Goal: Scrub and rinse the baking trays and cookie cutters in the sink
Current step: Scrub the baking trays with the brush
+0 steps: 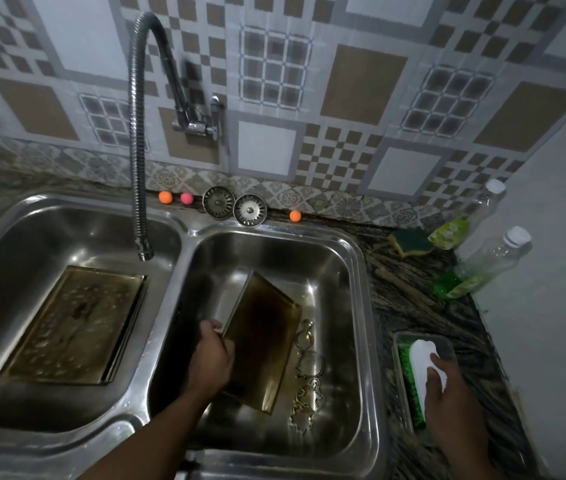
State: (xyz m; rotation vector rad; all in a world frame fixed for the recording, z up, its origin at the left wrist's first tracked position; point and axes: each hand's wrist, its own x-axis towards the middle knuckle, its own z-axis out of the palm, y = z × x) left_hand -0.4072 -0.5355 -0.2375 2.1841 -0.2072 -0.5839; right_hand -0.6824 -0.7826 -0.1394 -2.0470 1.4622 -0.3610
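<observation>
where tiles (364,81) back a steel sink (366,289), dark counter (413,306)

Glossy steel sink (361,258), dull stained metal tray (267,337), smooth white plastic brush (423,368).

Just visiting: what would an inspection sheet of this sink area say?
Surface: steel double sink, dark stone counter.
Job's things: flat tray in left basin; tilted tray in right basin, cookie cutters beside it.
Clutter: two strainers, three small balls, sponge, two bottles.
Hands: left hand grips tilted tray; right hand grips scrub brush in clear tub.
Cables: nothing seen.
Surroundings: flexible tap, tiled wall.
</observation>
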